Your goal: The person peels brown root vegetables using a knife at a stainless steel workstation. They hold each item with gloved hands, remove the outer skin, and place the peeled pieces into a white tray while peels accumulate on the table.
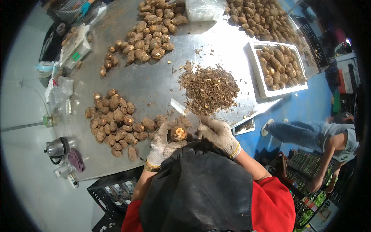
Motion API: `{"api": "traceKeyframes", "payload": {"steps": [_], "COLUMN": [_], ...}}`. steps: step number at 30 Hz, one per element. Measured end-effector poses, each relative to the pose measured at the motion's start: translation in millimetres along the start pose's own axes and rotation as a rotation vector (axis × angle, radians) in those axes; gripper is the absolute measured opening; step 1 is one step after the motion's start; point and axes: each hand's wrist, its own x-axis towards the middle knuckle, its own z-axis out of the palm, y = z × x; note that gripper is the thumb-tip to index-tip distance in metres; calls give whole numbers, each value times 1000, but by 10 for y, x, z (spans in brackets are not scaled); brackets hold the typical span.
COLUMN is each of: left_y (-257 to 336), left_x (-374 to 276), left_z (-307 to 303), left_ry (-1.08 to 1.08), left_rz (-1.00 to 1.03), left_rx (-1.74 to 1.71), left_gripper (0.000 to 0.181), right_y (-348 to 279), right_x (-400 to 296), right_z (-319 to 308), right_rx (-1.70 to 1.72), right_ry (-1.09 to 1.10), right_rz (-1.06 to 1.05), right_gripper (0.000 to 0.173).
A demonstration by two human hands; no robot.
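My left hand (164,144), in a soiled white knit glove, holds a brown taro corm (178,133) whose pale cut end faces up. Just to its right, my right hand (218,134), gloved the same way, has its fingers curled at the near end of a knife; the knife's broad blade (180,107) points up and left over the metal table. How the fingers sit on the handle is hard to see. Beyond the blade lies a heap of brown peel scraps (210,90). A pile of taro corms (113,121) spreads left of my left hand.
More corms (150,37) lie at the table's far side, near clear plastic containers (204,10). A white foam box (261,84) of corms stands right. At left are a scale (76,47), a metal kettle (56,149) and a purple cloth (76,160). A person (318,139) bends over crates at right.
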Motion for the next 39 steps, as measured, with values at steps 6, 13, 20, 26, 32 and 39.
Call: {"api": "traceKeyframes", "payload": {"steps": [6,13,20,26,32,39], "left_y": [-122,-151,-63,-151,1,-464], "left_x": [9,63,153,238,973,1569], "left_z": [-27,-60,58,166,-684,-1874], "left_ry": [26,9,-23,-130,242,606], "left_rz": [-50,-28,504,381,-201,-74], "left_rx": [175,152,440,298,-353,475], "left_gripper": [68,67,57,68,64,67], "right_y": [80,162,50,1326,454,437], "right_x": [2,47,307,468,462,231], "right_z": [101,95,395,626,187,78], "right_rx": [-45,107,310,1559,222,176], "right_ry": [-143,12,48,-285,112,122], "right_rz": [84,78,138,490,125,173], "right_gripper": [38,36,42,51,38,39]}}
